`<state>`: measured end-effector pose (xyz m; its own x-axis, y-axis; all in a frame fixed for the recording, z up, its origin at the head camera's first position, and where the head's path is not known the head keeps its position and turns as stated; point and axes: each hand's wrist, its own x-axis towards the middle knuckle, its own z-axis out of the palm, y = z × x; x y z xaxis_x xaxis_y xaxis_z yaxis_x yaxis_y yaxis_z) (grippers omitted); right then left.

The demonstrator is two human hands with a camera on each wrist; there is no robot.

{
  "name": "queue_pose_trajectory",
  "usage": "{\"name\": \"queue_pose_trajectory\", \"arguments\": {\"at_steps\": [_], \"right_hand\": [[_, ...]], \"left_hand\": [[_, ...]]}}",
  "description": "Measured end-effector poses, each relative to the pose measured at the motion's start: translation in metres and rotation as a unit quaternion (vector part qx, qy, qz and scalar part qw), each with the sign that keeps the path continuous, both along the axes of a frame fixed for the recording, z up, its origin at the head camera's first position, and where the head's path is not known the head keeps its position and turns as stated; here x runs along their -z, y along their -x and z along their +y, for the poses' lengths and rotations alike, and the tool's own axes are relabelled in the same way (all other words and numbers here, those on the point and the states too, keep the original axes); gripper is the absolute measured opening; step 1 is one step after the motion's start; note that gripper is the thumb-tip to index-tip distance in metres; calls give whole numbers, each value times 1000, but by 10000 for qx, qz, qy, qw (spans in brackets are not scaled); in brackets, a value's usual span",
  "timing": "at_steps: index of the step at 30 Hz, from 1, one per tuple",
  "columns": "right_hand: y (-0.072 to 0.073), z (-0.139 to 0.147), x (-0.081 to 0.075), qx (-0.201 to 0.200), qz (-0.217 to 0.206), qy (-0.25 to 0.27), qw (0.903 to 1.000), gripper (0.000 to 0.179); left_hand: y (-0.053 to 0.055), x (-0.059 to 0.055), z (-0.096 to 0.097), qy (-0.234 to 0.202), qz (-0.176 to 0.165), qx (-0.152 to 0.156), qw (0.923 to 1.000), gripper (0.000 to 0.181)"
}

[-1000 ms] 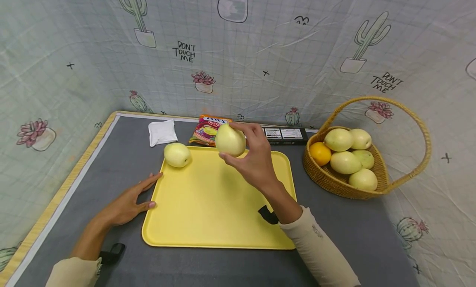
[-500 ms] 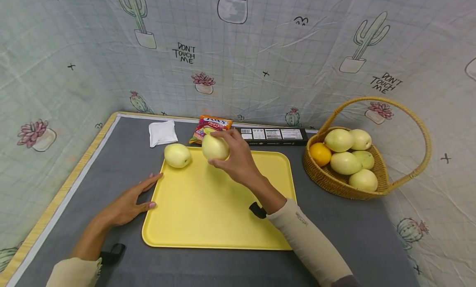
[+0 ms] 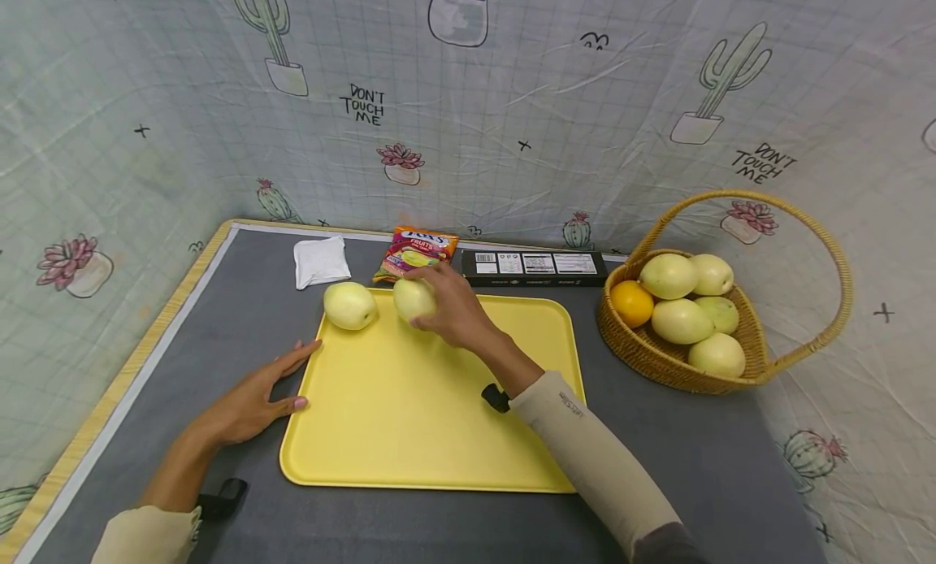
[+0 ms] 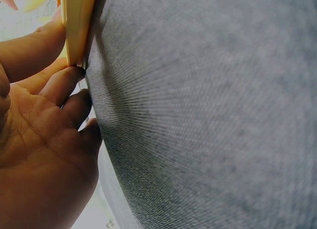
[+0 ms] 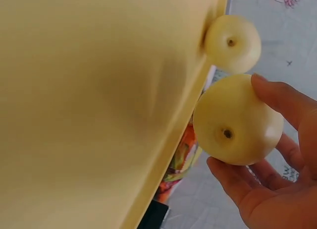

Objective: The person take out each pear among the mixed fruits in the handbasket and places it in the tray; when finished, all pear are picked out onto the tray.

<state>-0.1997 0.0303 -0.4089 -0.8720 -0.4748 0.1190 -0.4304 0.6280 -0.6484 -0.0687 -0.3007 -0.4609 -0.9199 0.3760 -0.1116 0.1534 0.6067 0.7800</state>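
Note:
My right hand pinches a pale yellow-green pear between thumb and fingers, over the back left part of the yellow tray. In the right wrist view the pear's dimpled end faces the camera; whether it touches the tray I cannot tell. A second pear lies on its side in the tray's back left corner, a small gap from the held one. My left hand is at the tray's left edge, thumb and fingers extended. Its fingertips touch the tray's outer side in the left wrist view.
A wicker basket of several pale fruits and an orange stands at the right, its tall handle arching up. Behind the tray lie a white packet, a candy bag and a black box. A cloth wall closes the back.
My right hand has carried the pear leftward and down toward the tray, close to the other pear. The left hand has stayed at the tray's edge.

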Motion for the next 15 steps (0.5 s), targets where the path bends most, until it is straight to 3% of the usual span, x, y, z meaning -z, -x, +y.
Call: {"name": "queue_pose_trajectory", "arguments": {"at_steps": [15], "right_hand": [[15, -7, 18, -169, 108, -280, 9994, 68]], "left_hand": [[1, 2, 0, -37, -19, -5, 10000, 90]]}}
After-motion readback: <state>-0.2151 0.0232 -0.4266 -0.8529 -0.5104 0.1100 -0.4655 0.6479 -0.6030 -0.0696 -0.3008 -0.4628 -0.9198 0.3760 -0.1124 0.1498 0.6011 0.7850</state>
